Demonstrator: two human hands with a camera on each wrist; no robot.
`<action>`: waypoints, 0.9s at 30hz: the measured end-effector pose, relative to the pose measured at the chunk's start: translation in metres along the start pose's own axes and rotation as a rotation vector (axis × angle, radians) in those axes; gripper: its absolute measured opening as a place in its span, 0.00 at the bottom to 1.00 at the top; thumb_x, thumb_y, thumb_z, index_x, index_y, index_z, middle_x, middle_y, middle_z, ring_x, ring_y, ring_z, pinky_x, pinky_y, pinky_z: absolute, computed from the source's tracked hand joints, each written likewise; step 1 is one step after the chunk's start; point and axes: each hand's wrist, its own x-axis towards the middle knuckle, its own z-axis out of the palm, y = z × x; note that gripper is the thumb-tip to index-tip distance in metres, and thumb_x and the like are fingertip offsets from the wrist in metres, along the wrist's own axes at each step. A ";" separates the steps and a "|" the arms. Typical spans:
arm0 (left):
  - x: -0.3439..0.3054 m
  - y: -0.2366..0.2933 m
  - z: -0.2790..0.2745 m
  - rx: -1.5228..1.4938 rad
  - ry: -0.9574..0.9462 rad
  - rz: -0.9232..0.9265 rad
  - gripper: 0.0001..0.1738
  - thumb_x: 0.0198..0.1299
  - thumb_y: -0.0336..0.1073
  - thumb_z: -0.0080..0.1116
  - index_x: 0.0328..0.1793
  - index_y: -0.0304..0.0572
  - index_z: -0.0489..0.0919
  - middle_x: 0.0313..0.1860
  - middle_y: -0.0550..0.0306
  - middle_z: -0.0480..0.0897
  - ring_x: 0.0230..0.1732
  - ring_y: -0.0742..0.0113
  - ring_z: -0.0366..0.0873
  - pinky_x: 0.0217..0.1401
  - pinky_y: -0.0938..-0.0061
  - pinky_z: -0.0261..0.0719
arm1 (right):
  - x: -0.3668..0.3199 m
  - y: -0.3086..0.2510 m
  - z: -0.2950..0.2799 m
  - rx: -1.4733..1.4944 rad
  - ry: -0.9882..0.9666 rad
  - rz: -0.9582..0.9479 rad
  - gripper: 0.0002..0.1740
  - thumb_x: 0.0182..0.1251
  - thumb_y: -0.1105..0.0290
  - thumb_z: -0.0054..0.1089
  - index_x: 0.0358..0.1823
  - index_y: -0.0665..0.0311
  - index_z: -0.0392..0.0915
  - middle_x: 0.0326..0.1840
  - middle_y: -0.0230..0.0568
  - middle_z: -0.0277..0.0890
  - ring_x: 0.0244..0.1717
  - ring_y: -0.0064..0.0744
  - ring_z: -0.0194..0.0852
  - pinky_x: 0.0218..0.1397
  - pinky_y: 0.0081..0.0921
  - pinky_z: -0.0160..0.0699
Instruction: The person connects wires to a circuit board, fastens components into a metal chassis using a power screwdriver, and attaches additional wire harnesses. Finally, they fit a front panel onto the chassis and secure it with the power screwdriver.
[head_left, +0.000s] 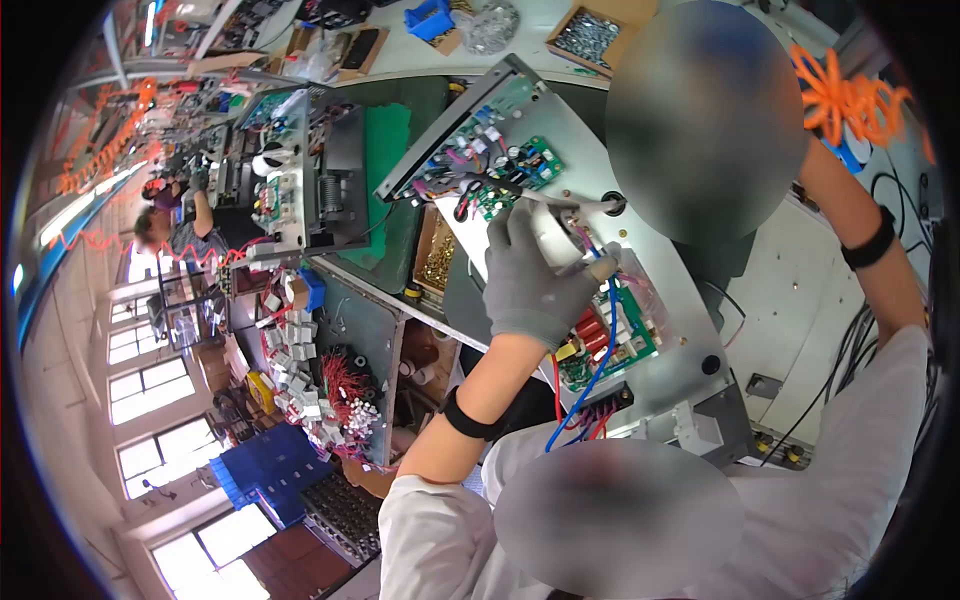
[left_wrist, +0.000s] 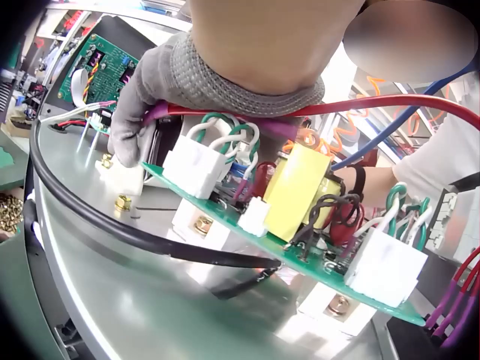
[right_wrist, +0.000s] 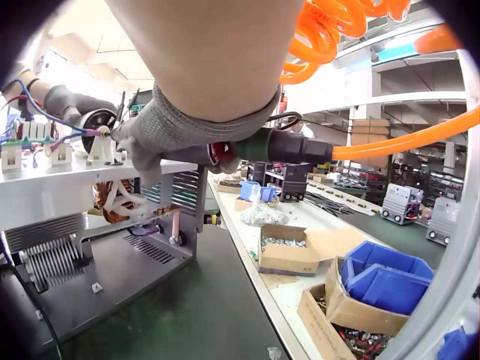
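My gloved left hand (head_left: 545, 280) spans a white cylindrical part (head_left: 553, 238) on an upturned metal panel, fingers on one side and thumb on the other. Its black round end (right_wrist: 97, 124) shows in the right wrist view. My gloved right hand (right_wrist: 154, 141) grips an air screwdriver (right_wrist: 259, 145) with an orange hose (right_wrist: 405, 139) at its rear. In the head view this hand is hidden behind a blurred patch. The tool's shaft (head_left: 592, 206) points at the mounts beside the white part. A green circuit board (left_wrist: 247, 236) with white blocks and a yellow transformer (left_wrist: 296, 191) lies near my left wrist.
Red and blue wires (head_left: 597, 375) loop over the board. Another circuit board (head_left: 535, 165) sits on the panel (head_left: 680, 300). A second opened unit (head_left: 335, 190) stands to the left. Boxes of screws (right_wrist: 289, 255) and a blue bin (right_wrist: 386, 277) line the bench.
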 end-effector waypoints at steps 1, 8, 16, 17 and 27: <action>-0.002 0.000 0.002 0.026 0.020 -0.002 0.53 0.35 0.57 0.73 0.66 0.41 0.61 0.61 0.42 0.63 0.59 0.39 0.68 0.57 0.54 0.73 | -0.018 0.007 -0.001 0.035 0.038 0.024 0.50 0.32 0.65 0.73 0.66 0.43 0.64 0.35 0.35 0.75 0.36 0.39 0.76 0.35 0.33 0.72; -0.007 -0.004 -0.006 0.002 -0.042 -0.005 0.54 0.37 0.55 0.70 0.69 0.41 0.57 0.64 0.38 0.60 0.60 0.40 0.67 0.60 0.57 0.72 | -0.123 -0.037 -0.031 0.237 0.290 0.265 0.35 0.34 0.74 0.66 0.53 0.63 0.73 0.35 0.47 0.76 0.35 0.51 0.76 0.38 0.37 0.75; -0.025 -0.071 -0.053 -0.108 -0.182 0.541 0.40 0.48 0.51 0.61 0.67 0.43 0.67 0.69 0.36 0.62 0.69 0.35 0.59 0.66 0.54 0.66 | -0.128 -0.204 -0.142 0.093 0.179 0.437 0.28 0.30 0.71 0.67 0.42 0.64 0.75 0.26 0.44 0.69 0.27 0.50 0.70 0.30 0.39 0.66; -0.047 -0.072 -0.058 -0.110 -0.038 0.659 0.33 0.53 0.51 0.58 0.62 0.39 0.71 0.64 0.35 0.68 0.67 0.36 0.62 0.66 0.54 0.66 | -0.119 -0.228 -0.155 0.075 0.178 0.459 0.28 0.30 0.71 0.67 0.42 0.64 0.75 0.26 0.44 0.69 0.27 0.50 0.70 0.30 0.39 0.66; -0.076 -0.131 -0.128 -0.326 -0.553 0.953 0.31 0.41 0.42 0.68 0.55 0.48 0.74 0.54 0.47 0.77 0.51 0.55 0.80 0.43 0.65 0.80 | 0.008 -0.424 -0.214 -0.792 0.359 0.385 0.19 0.42 0.66 0.66 0.40 0.55 0.78 0.40 0.36 0.71 0.41 0.37 0.71 0.48 0.38 0.72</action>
